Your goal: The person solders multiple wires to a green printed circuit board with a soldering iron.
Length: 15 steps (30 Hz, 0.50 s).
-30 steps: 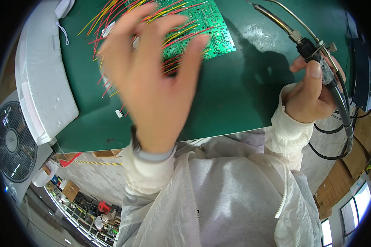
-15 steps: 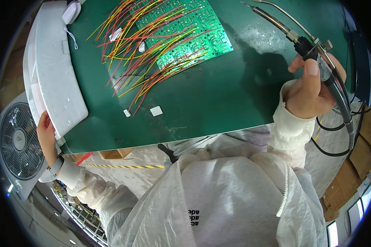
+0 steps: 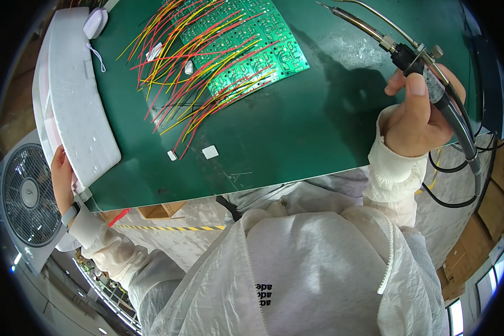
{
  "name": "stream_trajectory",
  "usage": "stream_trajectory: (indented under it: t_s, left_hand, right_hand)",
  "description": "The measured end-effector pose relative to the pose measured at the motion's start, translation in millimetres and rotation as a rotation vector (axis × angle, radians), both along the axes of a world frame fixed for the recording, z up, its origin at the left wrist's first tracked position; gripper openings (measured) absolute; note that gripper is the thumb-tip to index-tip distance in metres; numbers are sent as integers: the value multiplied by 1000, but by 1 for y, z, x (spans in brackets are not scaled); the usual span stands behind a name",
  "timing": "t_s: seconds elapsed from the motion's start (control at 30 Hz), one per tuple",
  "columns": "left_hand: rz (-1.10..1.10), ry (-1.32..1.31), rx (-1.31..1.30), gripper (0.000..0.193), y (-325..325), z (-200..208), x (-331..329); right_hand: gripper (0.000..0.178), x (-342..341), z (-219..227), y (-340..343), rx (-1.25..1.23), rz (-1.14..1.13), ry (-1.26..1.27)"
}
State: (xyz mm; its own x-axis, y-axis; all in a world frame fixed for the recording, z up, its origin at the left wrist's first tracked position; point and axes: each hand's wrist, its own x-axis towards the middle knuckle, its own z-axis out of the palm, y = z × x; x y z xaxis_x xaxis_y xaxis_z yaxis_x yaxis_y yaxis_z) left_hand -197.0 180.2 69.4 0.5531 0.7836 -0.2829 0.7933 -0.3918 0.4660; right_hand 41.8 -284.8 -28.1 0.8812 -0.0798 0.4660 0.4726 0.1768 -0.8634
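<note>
My right hand is closed around the grip of a soldering iron with a thin metal solder-feed tube clamped alongside it. The iron's tip points up and left, held above the green mat, away from the boards. A panel of green circuit boards lies at the far middle, with many red and yellow wires fanning out to the left. At the left table edge, my left hand reaches past the near end of a white foam box. Its fingertips are partly hidden by the foam.
Small white pieces lie on the green mat. A white rounded device with a strap sits by the foam box. Left of the table stands a fan. A black cable loops down at the right, near cardboard boxes.
The view has shifted slightly, with the boards and the iron a little further left in it. My right hand keeps its grip; my left hand stays at the foam box.
</note>
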Motion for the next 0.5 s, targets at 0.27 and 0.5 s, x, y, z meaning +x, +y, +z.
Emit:
stream_trajectory:
  t_s: [0.27,0.5]
  left_hand:
    - [-130,37,117,22,5,-4,7]
    - [-102,0,96,15,28,2,-8]
  right_hand:
    - [34,2,2,1,21,-6,-12]
    - [27,1,0,3,-184,16,-57]
